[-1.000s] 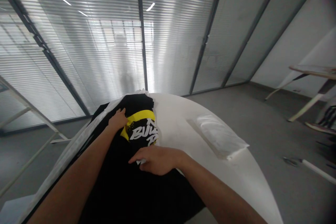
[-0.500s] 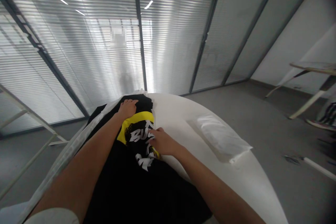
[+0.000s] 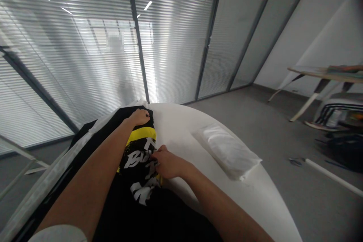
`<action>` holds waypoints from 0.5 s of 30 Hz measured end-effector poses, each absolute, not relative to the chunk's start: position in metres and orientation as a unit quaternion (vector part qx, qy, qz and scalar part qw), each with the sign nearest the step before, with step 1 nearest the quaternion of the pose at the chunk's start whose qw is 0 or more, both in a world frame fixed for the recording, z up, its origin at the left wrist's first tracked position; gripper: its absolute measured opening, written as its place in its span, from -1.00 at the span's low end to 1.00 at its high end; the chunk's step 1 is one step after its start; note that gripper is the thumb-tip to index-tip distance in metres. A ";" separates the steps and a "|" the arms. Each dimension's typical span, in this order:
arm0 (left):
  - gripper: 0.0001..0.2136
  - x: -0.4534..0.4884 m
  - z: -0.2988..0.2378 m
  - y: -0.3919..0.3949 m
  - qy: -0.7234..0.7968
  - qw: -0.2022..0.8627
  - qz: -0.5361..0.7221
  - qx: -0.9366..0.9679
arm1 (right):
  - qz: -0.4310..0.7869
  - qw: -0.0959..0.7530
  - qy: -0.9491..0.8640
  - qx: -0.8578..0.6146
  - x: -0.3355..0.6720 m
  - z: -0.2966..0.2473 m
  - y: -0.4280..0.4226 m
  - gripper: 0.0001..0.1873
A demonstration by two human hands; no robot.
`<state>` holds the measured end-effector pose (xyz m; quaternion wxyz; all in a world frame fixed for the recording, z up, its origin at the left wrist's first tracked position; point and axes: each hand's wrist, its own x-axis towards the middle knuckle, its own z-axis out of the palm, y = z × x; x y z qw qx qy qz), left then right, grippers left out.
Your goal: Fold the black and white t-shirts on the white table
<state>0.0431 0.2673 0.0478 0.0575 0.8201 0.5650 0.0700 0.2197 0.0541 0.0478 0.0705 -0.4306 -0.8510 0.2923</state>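
A black shirt [image 3: 124, 208] with a yellow band and white lettering lies over the near and left part of a round white table [image 3: 181, 121]. At the shirt's far end my left hand [image 3: 140, 117] has its fingers curled onto the black cloth just beyond the yellow band. My right hand [image 3: 169, 163] pinches the shirt's right edge beside the lettering, thumb and fingers together. Part of the print lies under its fingertips. My left forearm hides some of the cloth.
A clear plastic packet [image 3: 228, 151] with white contents lies on the table's right side. White sheeting [image 3: 96, 126] runs along the left edge. To the right are another table [image 3: 309, 72], a white pole [image 3: 334, 177] and a dark bag [image 3: 346, 151]. Glass partitions with blinds stand ahead.
The view has swung to the right. My left fingers, stretched out before, are now curled on the cloth. My right hand stays at the shirt's edge, its fingers closed tighter.
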 end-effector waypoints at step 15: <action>-0.53 0.036 0.058 0.247 0.668 -0.048 0.226 0.707 | 0.220 0.099 -0.858 -0.454 0.225 0.042 0.063 -0.74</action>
